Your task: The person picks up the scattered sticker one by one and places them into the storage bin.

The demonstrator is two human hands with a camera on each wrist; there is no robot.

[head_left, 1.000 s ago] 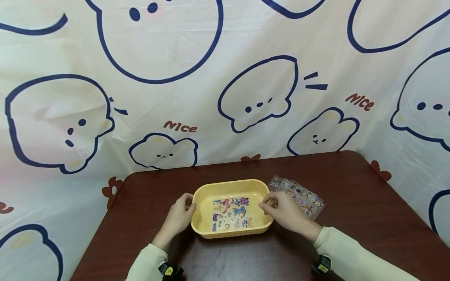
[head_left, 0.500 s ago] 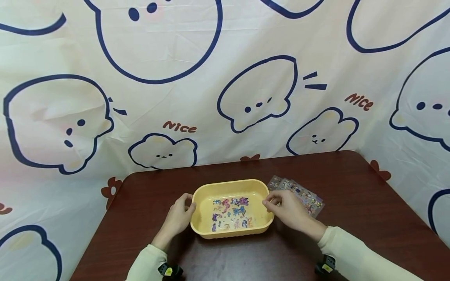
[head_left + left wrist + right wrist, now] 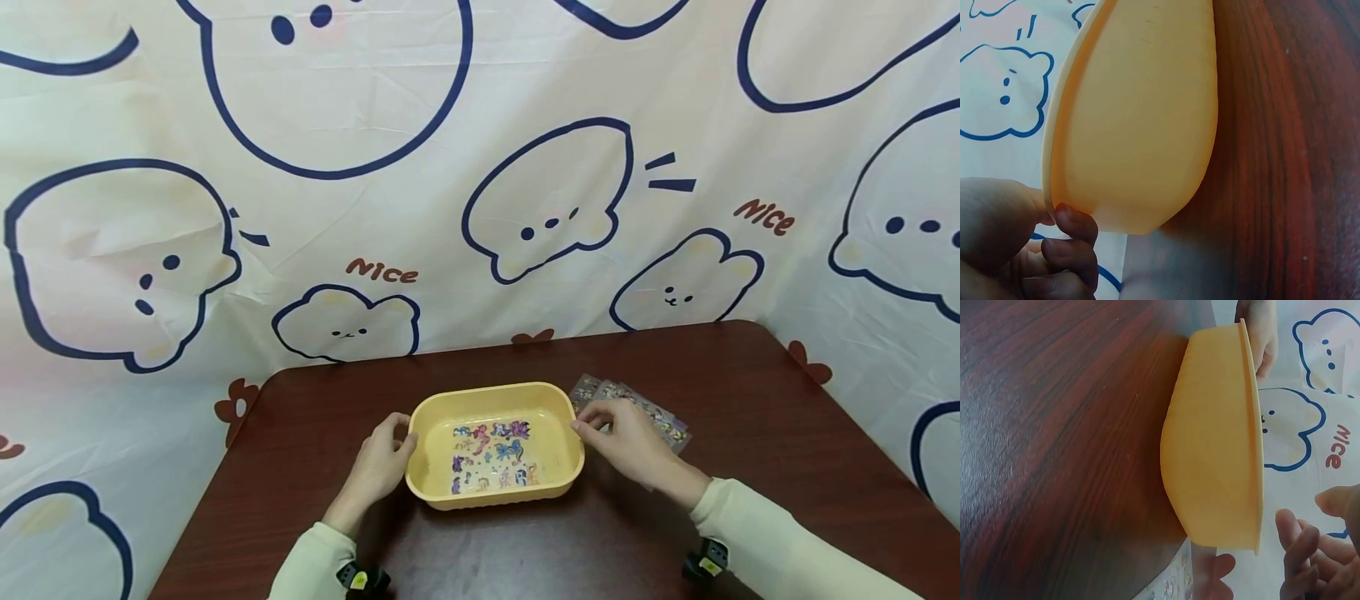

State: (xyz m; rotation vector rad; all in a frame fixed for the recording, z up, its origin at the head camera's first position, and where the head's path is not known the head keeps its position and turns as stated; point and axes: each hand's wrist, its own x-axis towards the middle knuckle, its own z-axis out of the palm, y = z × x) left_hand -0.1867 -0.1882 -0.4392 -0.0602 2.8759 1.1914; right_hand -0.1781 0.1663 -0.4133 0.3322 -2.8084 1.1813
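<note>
A yellow rectangular tray [image 3: 429, 492] stands on the brown table, with a clear sheet of colourful cartoon stickers [image 3: 487, 457] lying flat inside it. At the tray's left end, my left hand [image 3: 381, 460] pinches the rim between thumb and fingers; the left wrist view shows this grip on the yellow wall [image 3: 1135, 125]. Just off the tray's right end is my right hand [image 3: 626, 442], its fingers loosely bent with nothing between them. In the right wrist view a gap separates this hand [image 3: 1319, 544] from the tray [image 3: 1216, 444].
More transparent sticker sheets [image 3: 651, 410] lie overlapped behind my right hand, to the right of the tray, partly hidden by it. The table's far edge meets a white cloth printed with blue outlined animals, which also hangs at the sides.
My right hand has drawn back from over the tray's right rim to just outside it. My left hand and the tray have stayed in place.
</note>
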